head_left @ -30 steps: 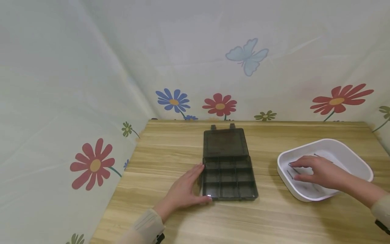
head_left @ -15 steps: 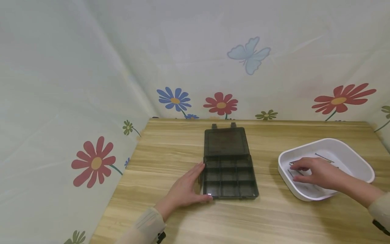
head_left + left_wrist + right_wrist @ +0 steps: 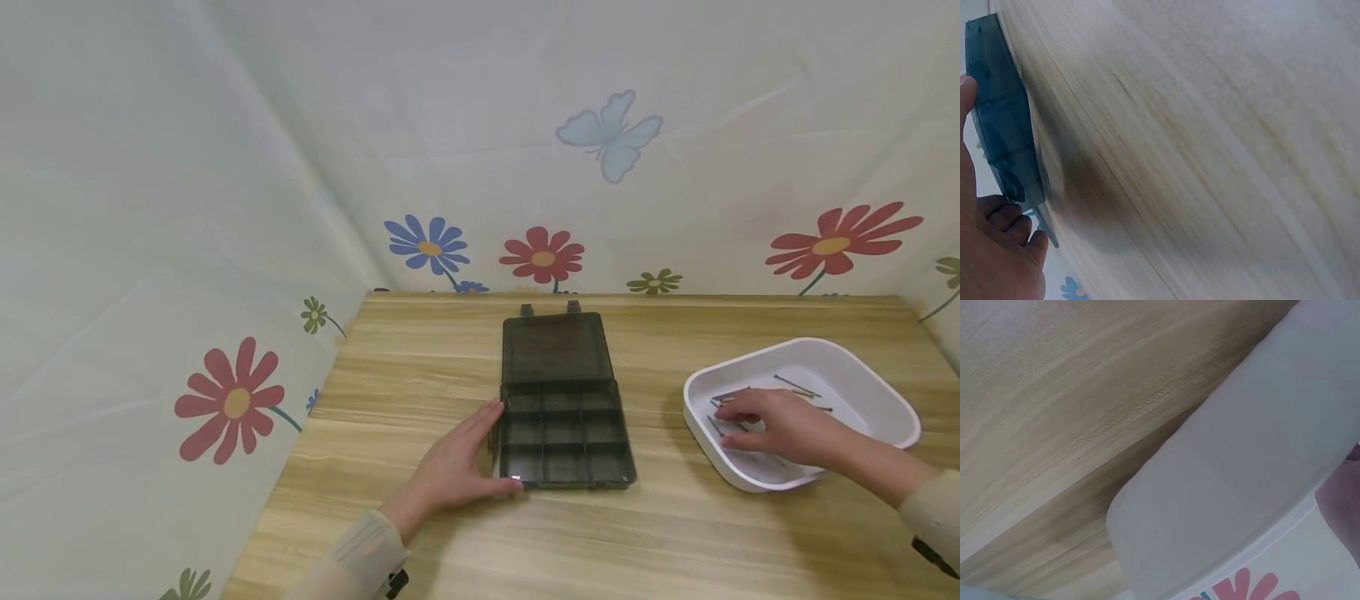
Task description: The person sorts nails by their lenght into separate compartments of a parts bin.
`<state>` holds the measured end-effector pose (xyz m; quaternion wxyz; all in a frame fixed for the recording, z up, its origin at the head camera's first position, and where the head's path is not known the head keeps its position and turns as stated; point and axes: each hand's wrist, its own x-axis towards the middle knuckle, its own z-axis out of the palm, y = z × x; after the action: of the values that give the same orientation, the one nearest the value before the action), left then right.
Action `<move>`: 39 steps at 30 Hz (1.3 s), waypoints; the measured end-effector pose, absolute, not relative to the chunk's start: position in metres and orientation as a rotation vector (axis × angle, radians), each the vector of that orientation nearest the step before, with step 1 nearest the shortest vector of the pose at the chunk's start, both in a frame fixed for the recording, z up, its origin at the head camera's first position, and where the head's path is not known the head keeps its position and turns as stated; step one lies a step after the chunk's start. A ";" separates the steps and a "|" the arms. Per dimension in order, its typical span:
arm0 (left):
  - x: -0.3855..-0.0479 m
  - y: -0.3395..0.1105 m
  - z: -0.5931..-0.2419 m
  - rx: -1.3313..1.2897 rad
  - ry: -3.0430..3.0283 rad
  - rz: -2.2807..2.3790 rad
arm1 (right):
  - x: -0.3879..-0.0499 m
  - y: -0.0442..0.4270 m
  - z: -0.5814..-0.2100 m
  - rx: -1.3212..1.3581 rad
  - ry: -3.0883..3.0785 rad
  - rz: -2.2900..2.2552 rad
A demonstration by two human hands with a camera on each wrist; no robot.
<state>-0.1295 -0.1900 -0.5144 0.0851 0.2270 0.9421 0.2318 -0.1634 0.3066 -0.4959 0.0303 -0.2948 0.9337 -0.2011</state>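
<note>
On the table lies a dark, see-through compartment box (image 3: 562, 433), its lid (image 3: 557, 347) laid back flat behind it. My left hand (image 3: 453, 467) rests against the box's left side, thumb at the front left corner. In the left wrist view, the fingers (image 3: 1007, 215) touch the end of the box (image 3: 1007, 119). My right hand (image 3: 795, 427) reaches into a white tray (image 3: 870, 375), fingers bent over several thin, nail-like metal pieces (image 3: 797, 385). A gap shows between index fingertip and thumb. The right wrist view mostly shows the tray's outer wall (image 3: 1229, 469).
The wood-patterned table (image 3: 420, 350) extends between and around the box and tray. A pale cloth wall (image 3: 480, 167) with printed flowers and a butterfly stands behind the table and along its left side.
The right hand's fingers have shifted slightly inside the tray, and more of the thin metal pieces show around them. The left hand and the box have stayed in place.
</note>
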 end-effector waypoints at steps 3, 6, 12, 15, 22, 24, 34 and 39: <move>-0.129 -0.190 -0.515 0.681 2.809 0.683 | -0.165 0.307 -0.501 -0.931 2.881 -0.627; -0.129 -0.190 -0.515 0.690 2.810 0.681 | -0.168 0.307 -0.506 -0.985 2.896 -0.649; -0.129 -0.191 -0.515 0.699 2.811 0.679 | -0.171 0.307 -0.510 -1.071 2.906 -0.694; -0.128 -0.191 -0.516 0.706 2.813 0.670 | -0.173 0.306 -0.511 -1.047 2.895 -0.692; -0.128 -0.192 -0.516 0.710 2.808 0.660 | -0.176 0.305 -0.516 -1.012 2.879 -0.688; -0.128 -0.192 -0.516 0.710 2.807 0.653 | -0.177 0.305 -0.518 -1.047 2.897 -0.696; -0.129 -0.191 -0.513 0.728 2.813 0.640 | -0.179 0.309 -0.524 -1.191 2.934 -0.763; -0.130 -0.192 -0.513 0.731 2.815 0.636 | -0.180 0.313 -0.524 -1.236 2.939 -0.748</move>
<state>-0.1296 -0.1920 -0.5126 0.0824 0.2448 0.9423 0.2129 -0.1796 0.3127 -0.5240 -0.0668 -0.3767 0.8954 -0.2279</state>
